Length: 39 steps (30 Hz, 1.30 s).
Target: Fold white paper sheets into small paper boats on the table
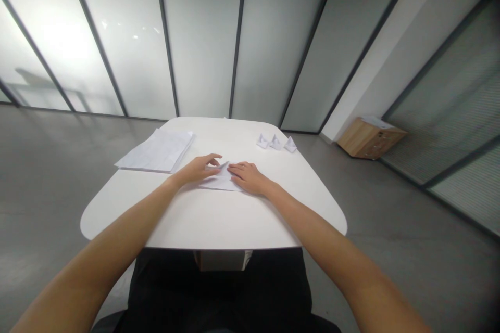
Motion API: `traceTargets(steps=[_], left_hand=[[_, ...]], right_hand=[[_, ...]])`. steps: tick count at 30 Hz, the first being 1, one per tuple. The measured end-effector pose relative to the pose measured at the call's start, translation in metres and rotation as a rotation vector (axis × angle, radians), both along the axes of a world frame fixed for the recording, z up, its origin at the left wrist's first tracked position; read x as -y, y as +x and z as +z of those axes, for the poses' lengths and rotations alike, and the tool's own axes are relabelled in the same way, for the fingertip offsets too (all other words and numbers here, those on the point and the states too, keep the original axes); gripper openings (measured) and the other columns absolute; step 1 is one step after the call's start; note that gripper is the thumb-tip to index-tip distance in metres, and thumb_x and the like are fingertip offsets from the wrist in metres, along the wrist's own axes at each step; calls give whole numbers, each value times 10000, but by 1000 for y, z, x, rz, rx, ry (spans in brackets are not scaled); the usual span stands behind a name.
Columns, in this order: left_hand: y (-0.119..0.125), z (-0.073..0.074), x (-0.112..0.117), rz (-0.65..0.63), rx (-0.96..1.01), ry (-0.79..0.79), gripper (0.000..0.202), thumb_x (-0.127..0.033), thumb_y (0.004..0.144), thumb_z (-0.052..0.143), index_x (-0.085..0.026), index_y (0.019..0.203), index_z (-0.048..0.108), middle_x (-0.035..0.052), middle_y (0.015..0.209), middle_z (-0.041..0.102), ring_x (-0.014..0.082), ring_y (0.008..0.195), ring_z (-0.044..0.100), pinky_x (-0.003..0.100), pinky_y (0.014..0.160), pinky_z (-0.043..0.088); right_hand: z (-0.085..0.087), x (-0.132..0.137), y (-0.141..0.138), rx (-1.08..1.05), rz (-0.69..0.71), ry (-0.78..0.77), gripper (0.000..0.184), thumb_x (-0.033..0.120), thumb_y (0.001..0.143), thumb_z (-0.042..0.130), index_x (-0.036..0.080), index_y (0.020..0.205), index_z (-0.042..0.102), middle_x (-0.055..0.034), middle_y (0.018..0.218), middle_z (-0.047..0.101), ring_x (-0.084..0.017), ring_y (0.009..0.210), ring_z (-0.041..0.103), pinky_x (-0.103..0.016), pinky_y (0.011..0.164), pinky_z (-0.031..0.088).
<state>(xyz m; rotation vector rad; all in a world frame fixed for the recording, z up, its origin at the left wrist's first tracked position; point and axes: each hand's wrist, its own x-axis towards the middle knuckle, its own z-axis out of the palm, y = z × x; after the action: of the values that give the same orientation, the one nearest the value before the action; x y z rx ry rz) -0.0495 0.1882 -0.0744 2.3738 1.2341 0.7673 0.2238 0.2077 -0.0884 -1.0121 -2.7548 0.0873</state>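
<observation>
A partly folded sheet of white paper (221, 182) lies at the middle of the white table (211, 223). My left hand (200, 168) rests on its left part, fingers stretched flat toward the centre fold. My right hand (247, 176) lies on its right part, fingers extended and pressing down on the paper. The fingertips of both hands nearly meet over a raised flap. Neither hand grips anything.
A stack of white paper sheets (158, 151) lies at the table's far left. Three small folded paper shapes (275, 142) stand at the far right. A wooden cabinet (371, 137) sits on the floor at right, by glass walls.
</observation>
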Motion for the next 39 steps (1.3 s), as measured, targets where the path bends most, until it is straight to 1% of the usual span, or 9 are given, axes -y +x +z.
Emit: traceTargets(steps=[5,8,14,16,20,24,28,34,39], left_hand=[[13,-2,1,-97,-111,61,397,-522,971,541,-227,1175,713,60,1134,750,223,1059,679,342,988,480],[14,-6,-2,-147,-158,132,348,-469,997,510,-227,1061,751,68,1098,739,215,1047,668,333,980,480],[11,-13,-7,-161,-183,208,230,-374,967,575,-240,1052,741,56,1070,721,200,1009,666,320,953,490],[12,-13,-6,-168,-192,224,214,-350,962,578,-231,1044,737,62,1059,721,202,1003,666,326,951,491],[14,-13,-4,-194,-182,242,201,-308,958,574,-215,1060,719,71,1097,731,219,1082,651,359,1028,461],[13,-12,-3,-176,-166,196,220,-324,945,593,-209,1091,711,81,1188,721,230,1147,635,371,1056,452],[6,-3,-4,-159,-212,95,255,-371,925,635,-215,1099,738,69,1223,728,230,1161,644,355,1058,449],[-18,8,-9,-148,-235,-24,175,-388,897,676,-286,974,796,-9,1129,778,198,1094,687,306,1018,460],[-21,7,-9,-149,-236,-32,191,-377,885,661,-292,987,798,-10,1077,785,202,1036,700,300,962,486]], right_hand=[[-3,-7,0,-35,27,-3,415,311,1014,492,225,1409,580,-86,1505,553,-291,1370,491,-499,1136,360],[-3,-7,1,-67,29,9,399,280,988,527,206,1375,589,-109,1472,576,-279,1347,517,-472,1137,366],[-2,-2,2,-107,29,38,545,365,983,565,196,1491,465,-138,1512,529,-286,1363,514,-478,1132,389],[-2,-3,3,-93,63,49,492,385,1007,529,222,1470,509,-110,1545,502,-276,1384,501,-474,1153,377],[-2,-6,2,-56,92,56,422,377,1027,492,233,1409,598,-73,1487,575,-263,1364,524,-461,1162,382],[-3,-8,1,-48,102,59,450,396,1019,510,221,1427,588,-71,1485,578,-272,1351,532,-458,1153,395],[-4,-8,3,-54,103,61,457,412,1019,507,219,1424,589,-75,1484,579,-271,1351,530,-456,1151,396],[-6,-9,5,-61,96,28,446,417,1016,517,229,1413,597,-73,1488,576,-261,1364,520,-454,1159,388],[-4,-5,5,-55,84,30,444,409,1018,516,226,1414,599,-65,1495,570,-265,1366,517,-452,1169,378]])
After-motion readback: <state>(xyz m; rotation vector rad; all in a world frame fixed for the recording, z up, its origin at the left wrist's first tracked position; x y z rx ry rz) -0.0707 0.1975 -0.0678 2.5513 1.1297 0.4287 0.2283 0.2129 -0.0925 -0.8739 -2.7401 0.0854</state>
